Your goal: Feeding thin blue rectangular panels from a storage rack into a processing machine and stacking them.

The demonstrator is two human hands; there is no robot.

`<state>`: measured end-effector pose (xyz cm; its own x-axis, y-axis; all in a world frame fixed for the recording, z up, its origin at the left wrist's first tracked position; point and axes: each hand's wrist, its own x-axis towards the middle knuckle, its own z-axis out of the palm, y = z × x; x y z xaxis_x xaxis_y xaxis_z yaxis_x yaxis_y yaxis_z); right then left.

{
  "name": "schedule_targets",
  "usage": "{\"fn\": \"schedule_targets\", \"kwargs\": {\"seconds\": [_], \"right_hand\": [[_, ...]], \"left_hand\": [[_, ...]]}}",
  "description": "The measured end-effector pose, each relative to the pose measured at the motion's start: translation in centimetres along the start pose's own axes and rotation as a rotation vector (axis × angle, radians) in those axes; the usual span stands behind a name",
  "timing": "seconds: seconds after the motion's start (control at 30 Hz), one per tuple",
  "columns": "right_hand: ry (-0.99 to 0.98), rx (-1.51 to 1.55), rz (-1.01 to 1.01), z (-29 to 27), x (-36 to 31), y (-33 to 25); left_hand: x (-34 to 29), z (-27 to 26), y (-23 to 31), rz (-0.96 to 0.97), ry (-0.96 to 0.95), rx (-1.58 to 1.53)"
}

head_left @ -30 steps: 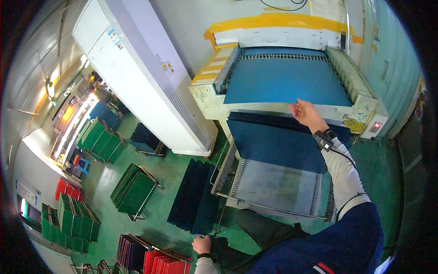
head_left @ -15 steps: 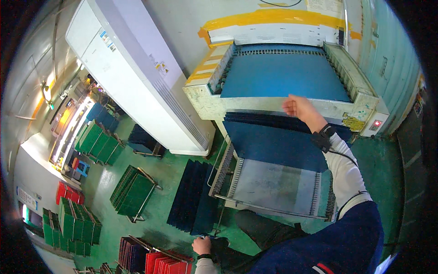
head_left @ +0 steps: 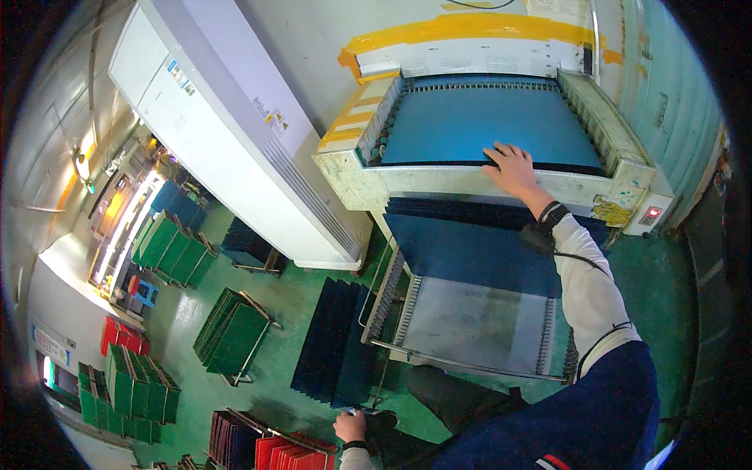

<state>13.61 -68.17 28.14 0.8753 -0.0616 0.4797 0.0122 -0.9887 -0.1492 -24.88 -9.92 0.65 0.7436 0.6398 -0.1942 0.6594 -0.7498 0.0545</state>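
A blue panel (head_left: 462, 125) lies flat in the bed of a conveyor machine (head_left: 345, 176) with rows of rollers along its sides. My right hand (head_left: 513, 168) reaches over the machine's front edge, fingers stretched out over the panel's near edge; whether they touch it I cannot tell. Below it, several dark blue panels (head_left: 470, 247) lean upright in a wire rack (head_left: 470, 362) with a grey base. Low down, near my leg, my left hand (head_left: 350, 425) is closed with a small pale bit showing at its fingers, too small to name.
More dark blue panels (head_left: 333, 341) stand in a rack left of the machine. A tall white air conditioner (head_left: 235, 149) rises behind them. Racks of green panels (head_left: 233, 333) and red panels (head_left: 294, 454) stand on the green floor. A switch box (head_left: 648, 213) sits at the machine's right.
My right hand has moved up and forward from the machine's front, its fingers spreading over the panel. The panel's near edge sits slightly farther back. My left hand stays low.
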Motion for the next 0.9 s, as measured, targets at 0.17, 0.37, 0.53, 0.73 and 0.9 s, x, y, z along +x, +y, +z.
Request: {"fn": "schedule_targets", "kwargs": {"seconds": [0.17,0.37,0.53,0.73,0.9], "right_hand": [[-0.037,-0.002,0.034,-0.3,1.4,0.2],[-0.081,-0.004,0.059,-0.7,1.9,0.1],[-0.104,-0.024,0.069,-0.9,1.9,0.0],[-0.086,-0.017,0.032,-1.1,1.7,0.2],[0.064,0.076,-0.079,-1.7,-0.3,-0.1]], "left_hand": [[0.1,0.2,0.2,0.018,0.024,0.016],[0.2,0.6,0.0,0.013,0.012,0.005],[0.3,0.9,0.2,0.04,0.045,0.02],[0.1,0.8,0.4,0.054,0.041,0.028],[0.0,0.4,0.4,0.049,0.017,0.022]]}}
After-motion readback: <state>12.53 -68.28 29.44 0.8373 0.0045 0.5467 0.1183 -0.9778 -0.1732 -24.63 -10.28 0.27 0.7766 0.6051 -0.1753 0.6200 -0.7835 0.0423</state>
